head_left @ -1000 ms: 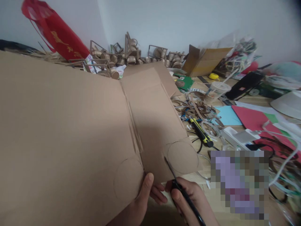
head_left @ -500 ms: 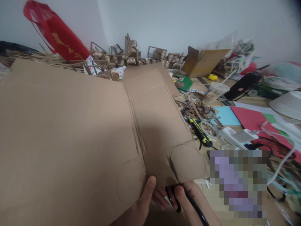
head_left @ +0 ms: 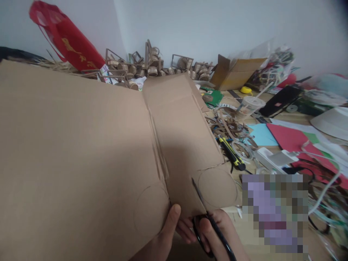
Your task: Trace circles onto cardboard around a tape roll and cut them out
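Note:
A large creased sheet of cardboard [head_left: 89, 145] spreads across the left and middle of the view. Two circles are drawn on it, one left of the fold and one on the right flap. My left hand [head_left: 165, 226] grips its lower edge, thumb on top and fingers underneath. In my right hand [head_left: 217, 232] are black-handled scissors [head_left: 199, 194]. One dark blade lies over the cardboard just left of the right-hand circle; the other blade is hidden beneath. A cut runs along the blade from the near edge.
Right of the cardboard lie a yellow-black utility knife [head_left: 232, 153], a tape roll [head_left: 243, 150], a power strip [head_left: 274, 159] and coloured paper [head_left: 290, 139]. Behind are a plastic cup [head_left: 250, 105], an open box [head_left: 241, 74], small woven models [head_left: 152, 61] and a red bag [head_left: 65, 36].
The scissors' upper blade has swung slightly left and lies lower over the cardboard. The left part of the sheet has shifted a little up and left. My left hand keeps its hold.

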`<state>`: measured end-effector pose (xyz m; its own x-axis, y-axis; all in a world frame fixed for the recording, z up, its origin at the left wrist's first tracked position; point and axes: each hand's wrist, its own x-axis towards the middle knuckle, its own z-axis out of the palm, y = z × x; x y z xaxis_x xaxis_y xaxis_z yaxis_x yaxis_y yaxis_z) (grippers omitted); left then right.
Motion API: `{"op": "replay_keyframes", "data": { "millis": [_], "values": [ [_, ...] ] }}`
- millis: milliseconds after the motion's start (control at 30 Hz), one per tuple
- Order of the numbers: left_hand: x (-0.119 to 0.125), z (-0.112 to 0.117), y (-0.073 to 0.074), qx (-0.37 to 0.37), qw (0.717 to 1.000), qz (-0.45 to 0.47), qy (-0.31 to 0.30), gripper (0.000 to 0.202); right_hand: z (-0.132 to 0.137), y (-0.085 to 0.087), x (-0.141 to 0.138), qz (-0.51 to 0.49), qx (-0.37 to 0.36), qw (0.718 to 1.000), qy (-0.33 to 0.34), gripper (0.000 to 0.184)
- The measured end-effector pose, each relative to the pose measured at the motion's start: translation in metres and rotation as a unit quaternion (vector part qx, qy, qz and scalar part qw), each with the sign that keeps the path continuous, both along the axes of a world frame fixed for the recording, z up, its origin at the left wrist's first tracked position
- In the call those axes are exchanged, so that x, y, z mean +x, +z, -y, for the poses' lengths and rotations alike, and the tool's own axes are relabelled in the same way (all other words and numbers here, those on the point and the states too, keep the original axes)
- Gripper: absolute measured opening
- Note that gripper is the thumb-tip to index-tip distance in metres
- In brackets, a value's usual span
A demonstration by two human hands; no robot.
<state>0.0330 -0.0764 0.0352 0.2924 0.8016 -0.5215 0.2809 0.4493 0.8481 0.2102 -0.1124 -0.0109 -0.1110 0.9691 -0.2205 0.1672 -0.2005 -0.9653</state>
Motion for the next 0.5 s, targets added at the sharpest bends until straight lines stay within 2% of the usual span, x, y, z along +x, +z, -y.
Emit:
{"op": "replay_keyframes", "data": {
  "millis": [100, 200, 400, 500],
  "values": [
    [0.005, 0.0, 0.004, -0.041, 0.995, 0.085, -0.007, 0.066, 0.002, -0.007, 0.006, -0.008, 0.013, 1.0, -0.004, 0.073],
    [0.009, 0.0, 0.011, -0.048, 0.989, 0.136, -0.011, 0.064, 0.005, -0.011, 0.009, -0.007, 0.005, 0.999, -0.036, 0.066],
    [0.008, 0.002, 0.007, -0.05, 0.992, 0.116, 0.014, 0.06, 0.005, -0.009, 0.004, -0.041, -0.026, 0.998, -0.033, 0.067],
    [0.005, 0.001, 0.001, -0.049, 0.993, 0.102, -0.015, 0.063, 0.007, -0.015, 0.002, -0.039, -0.011, 0.998, -0.049, 0.072]
  ]
}}
